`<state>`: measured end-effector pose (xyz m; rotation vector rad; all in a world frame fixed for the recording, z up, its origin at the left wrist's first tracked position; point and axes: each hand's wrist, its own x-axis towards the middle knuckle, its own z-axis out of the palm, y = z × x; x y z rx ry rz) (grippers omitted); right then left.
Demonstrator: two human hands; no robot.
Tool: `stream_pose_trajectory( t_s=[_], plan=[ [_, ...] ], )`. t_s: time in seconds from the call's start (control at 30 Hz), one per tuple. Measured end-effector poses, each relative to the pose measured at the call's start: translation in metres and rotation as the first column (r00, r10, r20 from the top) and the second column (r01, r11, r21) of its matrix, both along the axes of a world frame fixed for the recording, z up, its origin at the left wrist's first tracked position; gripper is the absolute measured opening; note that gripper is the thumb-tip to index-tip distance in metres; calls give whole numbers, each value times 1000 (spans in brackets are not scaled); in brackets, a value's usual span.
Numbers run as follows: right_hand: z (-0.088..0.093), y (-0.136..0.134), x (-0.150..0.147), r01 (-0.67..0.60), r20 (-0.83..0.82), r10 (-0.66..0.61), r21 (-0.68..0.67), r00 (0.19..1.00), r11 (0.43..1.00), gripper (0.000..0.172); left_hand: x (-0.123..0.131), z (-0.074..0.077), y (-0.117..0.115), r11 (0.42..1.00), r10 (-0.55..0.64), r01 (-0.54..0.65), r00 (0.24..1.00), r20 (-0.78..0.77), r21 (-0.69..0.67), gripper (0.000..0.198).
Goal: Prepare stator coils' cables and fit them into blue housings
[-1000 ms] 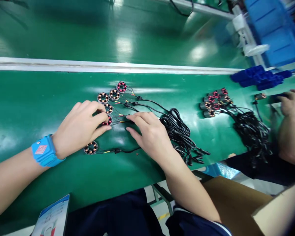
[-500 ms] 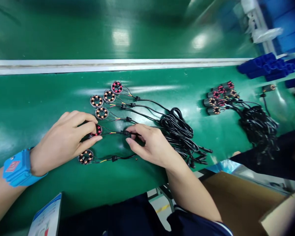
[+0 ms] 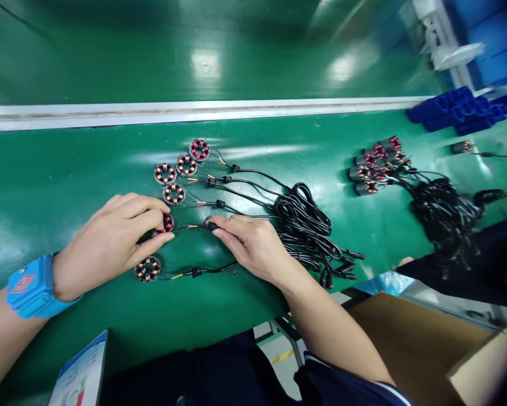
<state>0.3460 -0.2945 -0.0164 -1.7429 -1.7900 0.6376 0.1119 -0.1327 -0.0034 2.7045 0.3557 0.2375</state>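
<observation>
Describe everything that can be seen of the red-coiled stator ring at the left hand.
The red-coiled stator ring is small and round, with red windings, dark gaps between them and a greyish rim. It appears to face up on the green tabletop, between two copper-coloured rings. The left hand grips it, hiding its left part. Thin leads, partly red and yellow, run right to a black cable collar pinched by the right hand.

Smooth, glossy green tabletop (image 3: 88, 163); shiny, plastic-looking black cables (image 3: 289, 210).
</observation>
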Motion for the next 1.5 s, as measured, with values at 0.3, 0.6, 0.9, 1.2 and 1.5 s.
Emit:
stream_pose_trajectory(
  t_s=[0.3,0.6,0.9,1.2,1.5],
  plan=[
    [-3,1,-2,3,-29,-3,0,1000,1000,27,1,-1,0,1000,7,-7,1000,6,-25,19],
    [22,2,6,81,-17,-79,177,997,981,19,3,7,0,996,55,-50,997,61,-80,26],
    [8,19,4,152,169,-152,11,974,988,15,43,10,17,991,-34,23,996,84,129,28],
    [5,10,2,94,18,-94,8,995,996,20,32,6,28,994,-72,70,997,24,79,29],
    [1,10,0,146,-119,-142,23,983,989,24,33,6,27,997,-75,74,997,17,32,30]
  ],
)
